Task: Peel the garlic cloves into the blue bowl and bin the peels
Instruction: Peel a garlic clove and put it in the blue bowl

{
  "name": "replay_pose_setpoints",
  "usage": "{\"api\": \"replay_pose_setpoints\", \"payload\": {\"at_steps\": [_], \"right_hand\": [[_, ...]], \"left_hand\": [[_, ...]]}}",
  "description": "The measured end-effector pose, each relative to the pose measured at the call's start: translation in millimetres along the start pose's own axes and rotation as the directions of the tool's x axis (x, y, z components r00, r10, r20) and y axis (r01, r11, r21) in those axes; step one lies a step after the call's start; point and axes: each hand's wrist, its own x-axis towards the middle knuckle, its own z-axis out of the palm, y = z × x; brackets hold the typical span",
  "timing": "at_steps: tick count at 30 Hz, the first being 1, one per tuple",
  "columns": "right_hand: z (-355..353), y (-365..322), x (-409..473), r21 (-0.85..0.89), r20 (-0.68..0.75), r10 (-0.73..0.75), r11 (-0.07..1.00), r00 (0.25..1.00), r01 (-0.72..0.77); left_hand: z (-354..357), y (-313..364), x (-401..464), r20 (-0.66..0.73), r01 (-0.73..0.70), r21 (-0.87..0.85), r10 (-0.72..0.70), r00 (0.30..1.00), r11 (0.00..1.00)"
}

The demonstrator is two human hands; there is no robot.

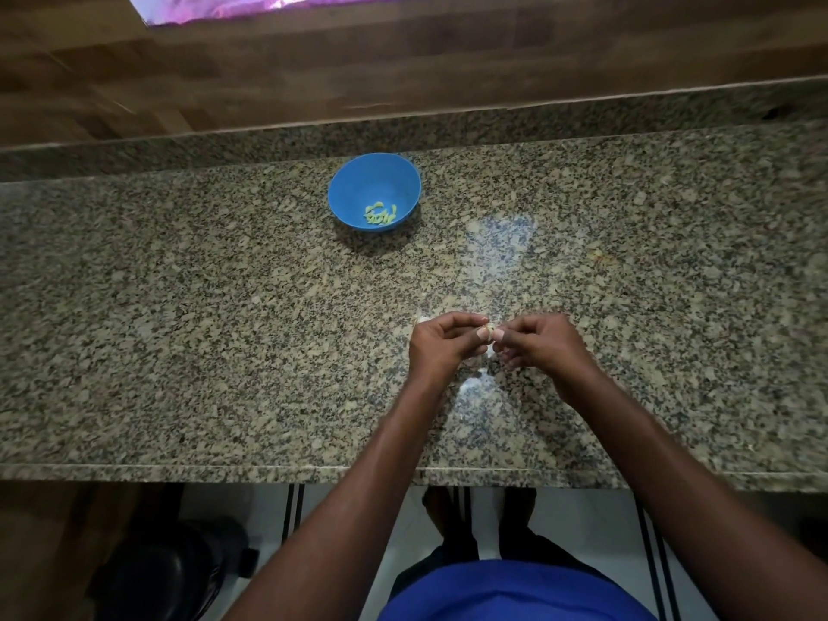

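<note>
Over the granite counter [224, 307], near its front edge: both hands met, fingertips almost touching.
Garlic clove [490, 330]: small, pale, partly hidden by fingers; whether skin still clung to it could not be told.
Clove's place: pinched between the two hands, lifted just off the stone, well short of the bowl.
Left hand [443, 342]: closed on the clove, thumb and forefinger clamped at its left end, other fingers curled under.
Right hand [540, 340]: closed on the same clove from the right, fingertips nipping it, knuckles up.
Peel scraps [475, 382]: whitish flecks lay on the counter just below the hands, another pale bit [422, 320] beside the left knuckles.
Blue bowl [345, 195]: round, plastic-looking, stood upright farther back on the counter, well apart from the hands and a little to their left.
Peeled cloves [380, 214]: a small yellowish heap sat at the bowl's bottom.
Path from hands to bowl: bare granite, with a bright glare patch to the right.
Behind the counter: a wooden wall [313, 60].
Under the counter: a dark, round object [170, 571] at lower left, blurred, could not be identified.
</note>
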Motion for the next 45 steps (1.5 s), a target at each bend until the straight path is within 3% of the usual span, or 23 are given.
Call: {"api": "replay_pose_setpoints", "payload": {"at_steps": [3, 6, 14, 20, 26, 31, 41, 45], "right_hand": [[-2, 2, 1, 0.083, 0.013, 0.074, 0.994, 0.997, -0.075], [0, 4, 2, 0.009, 0.004, 0.039, 0.999, 0.999, -0.039], [-7, 9, 13, -0.028, -0.030, 0.027, 0.999, 0.999, -0.028], [-6, 17, 24, -0.112, -0.089, -0.005, 0.994, 0.996, -0.005], [-2, 14, 22, -0.014, -0.155, 0.045, 0.999, 0.987, -0.048], [-8, 24, 26, -0.225, -0.201, -0.099, 0.973, 0.974, 0.053], [-10, 22, 29, -0.252, -0.184, -0.125, 0.965, 0.975, 0.076], [-7, 17, 32, -0.425, -0.188, -0.181, 0.901, 0.965, 0.086]], "left_hand": [[0, 1, 0, 0.003, 0.018, -0.040, -0.017, 1.000, 0.999], [1, -1, 0, -0.007, 0.024, -0.012, -0.024, 1.000, 1.000], [-9, -12, 11, -0.100, -0.054, 0.263, 0.083, 0.991, 0.963], [-10, -21, 17, -0.140, -0.030, 0.429, 0.100, 0.985, 0.903], [-3, -28, 20, -0.118, -0.081, 0.545, 0.172, 0.978, 0.834], [-2, -28, 20, -0.057, -0.149, 0.664, 0.248, 0.967, 0.733], [-7, -31, 23, -0.019, -0.171, 0.729, 0.270, 0.963, 0.662], [-6, -32, 20, -0.051, -0.147, 0.753, 0.279, 0.959, 0.641]]}}
